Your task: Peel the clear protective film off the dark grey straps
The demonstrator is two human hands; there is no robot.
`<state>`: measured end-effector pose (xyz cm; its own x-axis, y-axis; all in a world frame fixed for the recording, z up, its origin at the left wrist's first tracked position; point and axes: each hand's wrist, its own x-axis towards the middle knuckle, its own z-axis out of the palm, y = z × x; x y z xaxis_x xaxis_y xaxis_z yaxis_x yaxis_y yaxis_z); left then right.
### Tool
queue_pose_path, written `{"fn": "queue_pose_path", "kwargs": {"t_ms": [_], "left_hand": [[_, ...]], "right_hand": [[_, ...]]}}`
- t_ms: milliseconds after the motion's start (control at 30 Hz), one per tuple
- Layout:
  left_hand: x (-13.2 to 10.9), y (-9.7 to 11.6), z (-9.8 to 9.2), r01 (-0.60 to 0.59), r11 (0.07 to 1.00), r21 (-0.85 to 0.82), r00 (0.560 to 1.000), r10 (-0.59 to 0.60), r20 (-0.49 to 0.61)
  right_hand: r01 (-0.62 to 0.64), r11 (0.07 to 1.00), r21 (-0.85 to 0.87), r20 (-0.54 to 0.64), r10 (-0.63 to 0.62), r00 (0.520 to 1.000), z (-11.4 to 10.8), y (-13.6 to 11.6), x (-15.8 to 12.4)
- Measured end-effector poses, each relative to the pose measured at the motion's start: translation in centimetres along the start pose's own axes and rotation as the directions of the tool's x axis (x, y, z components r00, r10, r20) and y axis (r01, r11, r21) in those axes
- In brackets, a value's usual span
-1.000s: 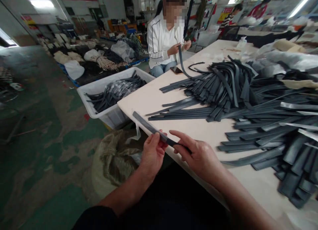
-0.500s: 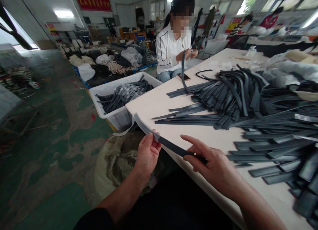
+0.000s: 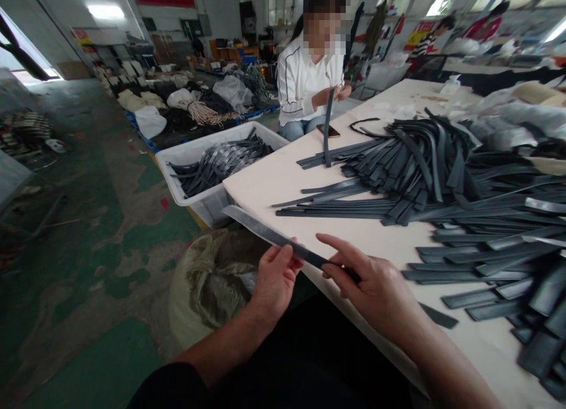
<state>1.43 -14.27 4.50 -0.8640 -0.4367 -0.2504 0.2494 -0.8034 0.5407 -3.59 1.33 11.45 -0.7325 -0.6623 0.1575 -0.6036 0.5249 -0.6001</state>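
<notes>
A dark grey strip [image 3: 259, 229] slants nearly parallel to the table's [image 3: 260, 176] near edge, free end beside its corner; the left hand [image 3: 276, 279], nearer that end, pinches it mid-length, the right hand [image 3: 369, 276] grips its other end (tip hidden), forefinger extended.

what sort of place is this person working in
Most likely a factory workshop: a long pile of dark strips covers much of the worktable, a white bin beside it holds more strips, and a co-worker sits at the table handling another.
</notes>
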Motion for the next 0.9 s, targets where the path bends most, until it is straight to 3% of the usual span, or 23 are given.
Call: {"fn": "queue_pose_path", "kwargs": {"t_ms": [67, 233, 400, 600, 700, 800, 900], "left_hand": [[0.1, -0.2, 0.1, 0.027, 1.000, 0.010, 0.999, -0.028, 0.020], [1.2, 0.4, -0.6, -0.075, 0.997, 0.028, 0.996, 0.076, -0.042], [0.6, -1.1, -0.6, 0.063, 0.992, 0.108, 0.996, -0.069, 0.052], [2.2, 0.8, -0.6, 0.078, 0.995, 0.060, 0.991, -0.071, -0.111], [2.9, 1.6, -1.0, 0.131, 0.991, 0.039, 0.984, -0.126, -0.123], [2.5, 0.9, -1.3, 0.156, 0.986, 0.064, 0.983, -0.149, -0.106], [1.6, -0.4, -1.8, 0.162, 0.981, 0.104, 0.984, -0.152, -0.092]], "right_hand": [[0.004, 1.000, 0.006, 0.004, -0.004, 1.000, 0.3, 0.0, 0.1], [-0.073, 0.991, 0.108, 0.049, 0.068, 0.996, -0.1, 0.4, -0.2], [-0.042, 0.995, 0.095, 0.023, 0.040, 0.999, 0.5, 0.4, 0.3], [0.133, 0.988, 0.082, 0.049, -0.137, 0.989, -1.7, 0.9, -2.4], [0.264, 0.958, 0.113, 0.002, -0.266, 0.964, -2.6, 1.1, -3.6], [0.387, 0.906, 0.174, -0.075, -0.380, 0.922, -2.0, 1.4, -3.5], [0.419, 0.892, 0.173, -0.105, -0.406, 0.908, -0.3, 1.9, -2.9]]}}
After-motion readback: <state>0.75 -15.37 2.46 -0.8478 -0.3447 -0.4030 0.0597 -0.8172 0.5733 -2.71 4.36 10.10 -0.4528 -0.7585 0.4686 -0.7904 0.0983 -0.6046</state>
